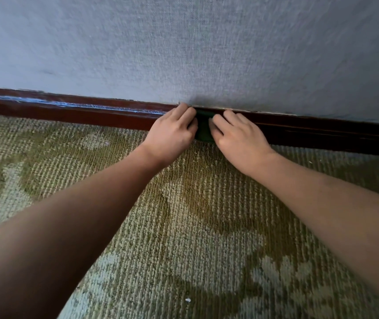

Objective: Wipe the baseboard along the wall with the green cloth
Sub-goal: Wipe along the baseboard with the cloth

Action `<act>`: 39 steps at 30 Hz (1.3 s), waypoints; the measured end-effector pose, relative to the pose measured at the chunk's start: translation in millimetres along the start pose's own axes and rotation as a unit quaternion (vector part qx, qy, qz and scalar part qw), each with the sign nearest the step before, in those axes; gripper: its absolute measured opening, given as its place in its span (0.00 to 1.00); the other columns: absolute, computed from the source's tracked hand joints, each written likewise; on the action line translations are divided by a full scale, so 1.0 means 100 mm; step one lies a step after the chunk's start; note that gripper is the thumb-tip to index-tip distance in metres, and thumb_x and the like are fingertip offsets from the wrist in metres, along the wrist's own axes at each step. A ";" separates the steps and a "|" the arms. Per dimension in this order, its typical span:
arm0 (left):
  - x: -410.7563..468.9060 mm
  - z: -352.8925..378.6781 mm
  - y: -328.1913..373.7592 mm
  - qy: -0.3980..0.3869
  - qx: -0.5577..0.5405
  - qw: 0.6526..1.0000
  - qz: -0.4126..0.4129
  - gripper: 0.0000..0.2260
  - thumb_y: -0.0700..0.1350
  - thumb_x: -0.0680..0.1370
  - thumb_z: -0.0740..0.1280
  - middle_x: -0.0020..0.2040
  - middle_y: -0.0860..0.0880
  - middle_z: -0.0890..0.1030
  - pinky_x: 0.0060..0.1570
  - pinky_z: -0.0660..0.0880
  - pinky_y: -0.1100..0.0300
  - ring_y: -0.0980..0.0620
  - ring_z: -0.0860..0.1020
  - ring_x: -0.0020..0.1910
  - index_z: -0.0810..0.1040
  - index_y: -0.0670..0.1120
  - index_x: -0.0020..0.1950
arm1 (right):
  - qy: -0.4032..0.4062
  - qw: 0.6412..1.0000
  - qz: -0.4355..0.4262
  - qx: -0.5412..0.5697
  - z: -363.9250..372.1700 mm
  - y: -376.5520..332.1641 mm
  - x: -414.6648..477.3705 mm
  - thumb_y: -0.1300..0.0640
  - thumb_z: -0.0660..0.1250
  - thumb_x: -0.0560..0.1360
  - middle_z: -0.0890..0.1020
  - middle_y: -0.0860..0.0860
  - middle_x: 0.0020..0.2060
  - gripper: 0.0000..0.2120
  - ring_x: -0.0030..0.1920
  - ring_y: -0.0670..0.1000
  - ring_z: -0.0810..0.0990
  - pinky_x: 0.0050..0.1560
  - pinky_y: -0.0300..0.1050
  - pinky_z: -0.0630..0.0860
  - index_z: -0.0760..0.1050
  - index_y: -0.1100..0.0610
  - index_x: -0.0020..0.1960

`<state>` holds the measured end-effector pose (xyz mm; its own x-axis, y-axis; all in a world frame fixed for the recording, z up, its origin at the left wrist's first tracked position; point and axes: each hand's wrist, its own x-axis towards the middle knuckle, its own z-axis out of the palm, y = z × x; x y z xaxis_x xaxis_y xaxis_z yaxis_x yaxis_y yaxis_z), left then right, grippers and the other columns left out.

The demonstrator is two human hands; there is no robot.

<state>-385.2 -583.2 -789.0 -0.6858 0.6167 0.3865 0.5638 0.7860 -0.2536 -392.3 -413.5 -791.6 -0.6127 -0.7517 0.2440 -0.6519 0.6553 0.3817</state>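
Note:
A dark red-brown baseboard (73, 112) runs along the foot of the wall from left to right. A small dark green cloth (204, 127) lies against it near the middle, mostly hidden between my hands. My left hand (172, 134) holds the cloth's left side, fingers curled over the top of the baseboard. My right hand (236, 137) holds the cloth's right side, fingers bent onto the baseboard's top edge. Both hands press the cloth to the board.
A grey-blue textured wall (183, 47) rises above the baseboard. A green and pale patterned carpet (183, 226) covers the floor up to the board. A pale streak shows on the baseboard's top edge (46, 102) at the left.

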 end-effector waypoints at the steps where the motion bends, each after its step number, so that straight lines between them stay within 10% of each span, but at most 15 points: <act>1: 0.00 0.01 0.00 0.009 0.004 1.000 0.006 0.10 0.35 0.70 0.60 0.36 0.41 0.79 0.33 0.75 0.57 0.44 0.79 0.35 0.80 0.34 0.38 | 0.009 1.000 -0.008 -0.001 0.01 0.01 0.00 0.62 0.65 0.70 0.80 0.48 0.39 0.09 0.42 0.49 0.79 0.41 0.39 0.72 0.82 0.59 0.47; 6: -0.02 0.08 0.01 0.032 0.007 0.999 0.021 0.06 0.32 0.70 0.63 0.35 0.41 0.78 0.32 0.74 0.57 0.45 0.77 0.33 0.79 0.34 0.37 | 0.017 0.999 -0.008 0.030 -0.01 0.01 0.01 0.63 0.52 0.72 0.80 0.49 0.38 0.18 0.40 0.49 0.79 0.40 0.39 0.72 0.82 0.59 0.43; 22: -0.18 0.36 0.13 -0.083 -0.015 0.996 0.002 0.10 0.34 0.68 0.59 0.34 0.44 0.78 0.32 0.74 0.58 0.46 0.77 0.33 0.79 0.38 0.32 | -0.010 0.999 -0.042 0.003 0.37 -0.18 0.00 0.59 0.70 0.67 0.80 0.46 0.38 0.04 0.41 0.48 0.79 0.42 0.39 0.73 0.83 0.54 0.40; 39: -0.15 0.02 -0.05 -0.036 0.031 0.999 0.012 0.09 0.35 0.70 0.61 0.33 0.43 0.78 0.32 0.73 0.59 0.46 0.78 0.33 0.80 0.37 0.35 | 0.014 0.999 -0.029 -0.043 -0.01 -0.09 0.12 0.62 0.53 0.71 0.79 0.45 0.40 0.18 0.43 0.47 0.78 0.44 0.37 0.72 0.82 0.53 0.44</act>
<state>-378.6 -595.6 -795.3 -0.7056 0.6344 0.3156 0.5517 0.7714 -0.3171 -393.2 -428.1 -791.3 -0.5621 -0.7906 0.2430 -0.6444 0.6028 0.4706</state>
